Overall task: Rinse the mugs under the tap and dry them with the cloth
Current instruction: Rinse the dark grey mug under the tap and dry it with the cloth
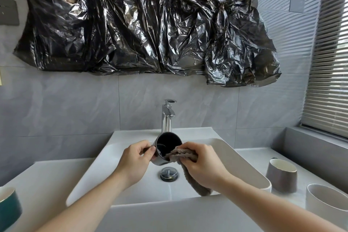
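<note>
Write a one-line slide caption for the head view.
Over the white sink, the left hand tilts a dark mug while the right hand wipes its rim with a brown cloth.

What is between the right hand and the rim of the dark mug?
In the head view, the brown cloth lies there: the right hand presses it on the dark mug.

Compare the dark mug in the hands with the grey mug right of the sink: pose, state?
The dark mug is tilted on its side over the sink, mouth toward the camera; the grey mug stands upright on the counter. The dark mug is held by the left hand while the right hand presses the cloth on it; the grey mug is untouched.
</note>
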Tool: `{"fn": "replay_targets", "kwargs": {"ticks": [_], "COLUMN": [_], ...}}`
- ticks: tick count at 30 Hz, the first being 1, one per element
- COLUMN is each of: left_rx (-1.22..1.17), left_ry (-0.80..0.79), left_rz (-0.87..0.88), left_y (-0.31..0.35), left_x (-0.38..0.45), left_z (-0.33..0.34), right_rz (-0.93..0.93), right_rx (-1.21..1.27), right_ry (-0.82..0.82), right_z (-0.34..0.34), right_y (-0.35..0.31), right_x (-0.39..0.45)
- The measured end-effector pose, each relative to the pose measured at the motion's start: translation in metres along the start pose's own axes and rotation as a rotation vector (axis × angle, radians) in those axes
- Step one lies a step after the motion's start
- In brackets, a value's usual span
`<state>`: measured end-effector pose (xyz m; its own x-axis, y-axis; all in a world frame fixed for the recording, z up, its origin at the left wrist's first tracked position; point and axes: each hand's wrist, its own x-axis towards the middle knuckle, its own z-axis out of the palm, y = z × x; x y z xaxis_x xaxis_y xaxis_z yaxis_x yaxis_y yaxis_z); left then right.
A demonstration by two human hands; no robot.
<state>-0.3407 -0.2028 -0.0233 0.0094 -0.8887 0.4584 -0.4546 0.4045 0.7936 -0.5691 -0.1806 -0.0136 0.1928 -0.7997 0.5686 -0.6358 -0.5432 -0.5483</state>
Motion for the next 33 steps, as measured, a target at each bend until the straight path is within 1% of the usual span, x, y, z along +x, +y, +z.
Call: {"fn": "replay_targets", "kwargs": {"ticks": [4,5,7,10,13,17,20,23,26,28,30,33], "left_rx": [-0.147,-0.201,-0.302,-0.402,-0.433,-0.454,-0.461,-0.477,-0.547,-0.575,-0.591,-0.603], "left_ry": [-0.005,-0.015,-0.039,-0.054,-0.011,0.123,0.175,0.155,0.11,0.059,0.016,0.013], "left_rz": [-0.053,-0.066,-0.095,-0.143,-0.18,-0.218,-0.24,-0.254,-0.255,-0.256,-0.258,-0.249], "left_y": [0.005,0.006,0.008,0.01,0.008,0.006,0.006,0.002,-0.001,-0.001,0.001,0.009], "left_x": [0.002,0.002,0.001,0.001,0.002,0.006,0.009,0.011,0.012,0.012,0.01,0.006], "left_z": [0.004,0.004,0.004,0.005,0.0,-0.006,-0.008,-0.008,-0.006,-0.004,-0.001,-0.001], "right_rz": [0.044,0.085,0.212,0.318,0.285,0.18,0.17,0.264,0.406,0.466,0.537,0.638], "right_rx": [-0.081,-0.057,0.068,0.291,0.39,0.245,0.171,0.171,0.231,0.3,0.409,0.597], "right_ry": [0.241,0.286,0.323,0.3,0.271,0.156,0.026,-0.037,-0.098,-0.132,-0.095,0.072], "right_z": [0.002,0.003,0.005,0.018,0.035,0.046,0.052,0.054,0.057,0.058,0.057,0.045], "right_y": [0.003,0.002,-0.001,-0.008,-0.019,-0.023,-0.023,-0.017,-0.01,-0.008,-0.007,-0.009], "right_x": [0.001,0.005,0.014,0.019,0.014,0.007,0.006,0.008,0.012,0.013,0.014,0.015]}}
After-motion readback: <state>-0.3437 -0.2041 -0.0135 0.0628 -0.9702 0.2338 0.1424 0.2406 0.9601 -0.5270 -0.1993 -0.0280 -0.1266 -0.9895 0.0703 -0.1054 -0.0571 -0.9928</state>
